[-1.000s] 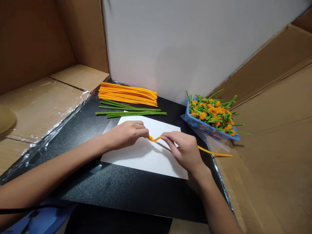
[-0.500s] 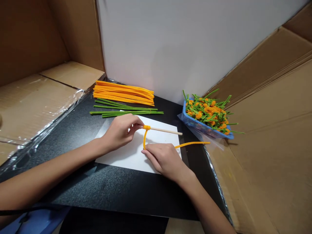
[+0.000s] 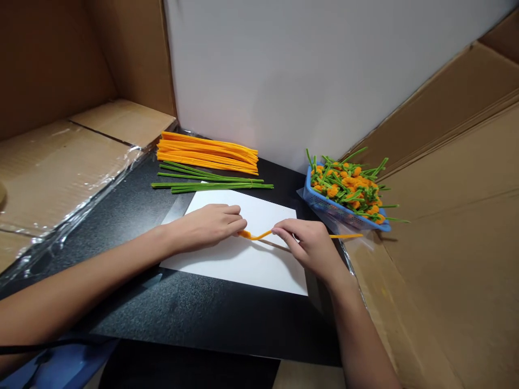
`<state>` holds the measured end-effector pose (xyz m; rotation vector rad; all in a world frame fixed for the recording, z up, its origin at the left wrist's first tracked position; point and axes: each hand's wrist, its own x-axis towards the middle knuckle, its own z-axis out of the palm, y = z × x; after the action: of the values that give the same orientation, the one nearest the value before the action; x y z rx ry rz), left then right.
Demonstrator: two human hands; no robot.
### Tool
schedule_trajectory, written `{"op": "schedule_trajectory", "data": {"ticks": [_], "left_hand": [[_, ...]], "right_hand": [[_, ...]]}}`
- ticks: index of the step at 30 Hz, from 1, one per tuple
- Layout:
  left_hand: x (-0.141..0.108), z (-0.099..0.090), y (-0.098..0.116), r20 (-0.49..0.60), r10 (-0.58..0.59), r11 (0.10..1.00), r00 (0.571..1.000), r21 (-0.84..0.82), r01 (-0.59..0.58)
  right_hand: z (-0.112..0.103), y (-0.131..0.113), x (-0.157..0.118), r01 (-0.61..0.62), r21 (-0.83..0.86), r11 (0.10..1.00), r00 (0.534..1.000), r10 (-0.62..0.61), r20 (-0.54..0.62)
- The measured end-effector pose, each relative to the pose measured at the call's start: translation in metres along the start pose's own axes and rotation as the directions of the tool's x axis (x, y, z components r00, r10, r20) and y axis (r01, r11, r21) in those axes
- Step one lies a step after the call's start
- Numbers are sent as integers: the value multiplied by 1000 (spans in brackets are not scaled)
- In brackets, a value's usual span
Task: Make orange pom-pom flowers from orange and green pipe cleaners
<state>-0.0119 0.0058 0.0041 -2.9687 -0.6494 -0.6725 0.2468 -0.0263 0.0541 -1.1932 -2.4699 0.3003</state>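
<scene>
My left hand (image 3: 214,224) is closed over the end of a thin wooden stick (image 3: 273,245), where an orange pipe cleaner (image 3: 261,236) is coiled around it. The fingers cover most of the coil. To the right, my right hand (image 3: 312,246) pinches the loose length of that pipe cleaner between thumb and fingertips. Its free tail sticks out past the hand on the right. The stick slants down to the right, its far end hidden behind my right hand. Both hands are just above a white sheet of paper (image 3: 239,270).
Behind the paper lie a bundle of orange pipe cleaners (image 3: 208,153) and several green pipe cleaners (image 3: 211,181). A blue basket (image 3: 344,216) of orange-and-green pipe-cleaner pieces stands at the right. Cardboard (image 3: 454,216) borders the black table (image 3: 170,308), with a pale wall behind.
My right hand has moved right and up, drawing the loose pipe cleaner across the stick. My left hand has come lower and turned over, covering more of the coil.
</scene>
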Motion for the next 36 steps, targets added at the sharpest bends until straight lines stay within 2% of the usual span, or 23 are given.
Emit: {"op": "schedule_trajectory", "data": {"ticks": [2, 4, 7, 9, 11, 14, 16, 17, 19, 21, 23, 26, 29, 33, 36], "left_hand": [[0, 0, 3, 19, 14, 999, 1000, -41, -13], [0, 0, 8, 6, -2, 989, 1000, -151, 2], [2, -3, 17, -106, -118, 905, 987, -421, 63], [3, -4, 21, -207, -247, 834, 947, -542, 99], [4, -4, 23, -285, -357, 806, 890, -575, 139], [3, -2, 18, -362, -484, 819, 797, -509, 266], [2, 1, 11, -382, -511, 844, 770, -391, 366], [1, 2, 6, -378, -488, 868, 787, -308, 391], [-1, 3, -1, -303, -370, 929, 878, -124, 348], [-2, 2, -5, -157, -220, 975, 963, -19, 219], [-2, -1, -5, -30, -109, 993, 994, -36, 108], [-1, -6, 2, 18, -70, 972, 997, -223, 73], [1, -11, 12, -48, -155, 876, 987, -467, 115], [4, -15, 20, -162, -282, 789, 946, -600, 133], [5, -13, 22, -255, -409, 773, 876, -607, 184]], "right_hand": [[-1, 2, 2, -26, 76, 997, 998, 23, 51], [0, 7, 3, -60, 165, 985, 996, 49, 70], [7, 12, 6, -124, 259, 958, 992, 111, 66], [15, 9, 7, -155, 287, 945, 988, 143, 64], [24, 2, 8, -165, 287, 943, 986, 152, 67], [34, -14, 8, -101, 211, 972, 994, 91, 57], [36, -21, 6, -45, 94, 995, 999, 43, 25], [36, -24, 6, -14, 27, 1000, 1000, 14, 0], [33, -25, 4, 55, -86, 995, 996, -61, -65], [28, -21, 4, 99, -141, 985, 987, -115, -111], [20, -15, 4, 102, -119, 988, 986, -116, -117], [8, -1, 5, 35, 49, 998, 999, -33, -27], [3, 10, 6, -63, 254, 965, 996, 46, 73], [16, 5, 5, -107, 371, 922, 994, 103, 32], [33, -12, 5, -126, 395, 910, 990, 141, -9]]}}
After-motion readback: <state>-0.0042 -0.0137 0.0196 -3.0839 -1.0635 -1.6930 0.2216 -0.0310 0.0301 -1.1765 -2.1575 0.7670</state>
